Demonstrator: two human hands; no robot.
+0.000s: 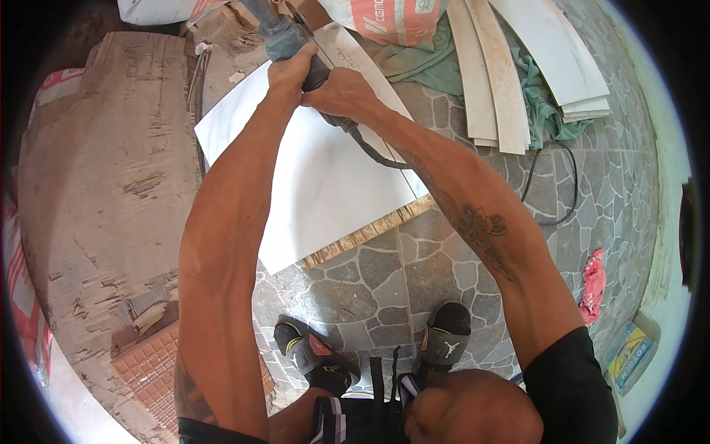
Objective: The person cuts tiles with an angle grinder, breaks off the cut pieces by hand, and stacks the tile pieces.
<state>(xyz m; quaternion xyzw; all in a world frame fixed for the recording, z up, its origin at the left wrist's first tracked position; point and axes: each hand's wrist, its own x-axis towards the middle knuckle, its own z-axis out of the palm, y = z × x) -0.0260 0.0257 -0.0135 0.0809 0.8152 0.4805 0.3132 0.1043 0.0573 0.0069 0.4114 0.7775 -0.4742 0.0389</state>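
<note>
Both my arms reach forward to an angle grinder [278, 38] with a dark grey body, at the far side of a large white tile [325, 174]. My left hand [290, 72] is wrapped round its body. My right hand [345, 95] grips the rear of the handle, close to where the black cord [373, 154] leaves it. The edge of a disc shows just right of the tool's head. A thin dark line runs along the tile near its right edge, and pale dust lies by the disc. Beneath the tile is a wooden board [370, 232], its rough edge showing.
A worn wooden sheet [111, 177] covers the left side, with a brown ridged tile [151, 362] nearby. Cut tile strips [492, 74] lie on green cloth [429, 63] at far right, beside a cement bag [384, 18]. A pink cloth [593, 287] and a box [632, 355] sit at right.
</note>
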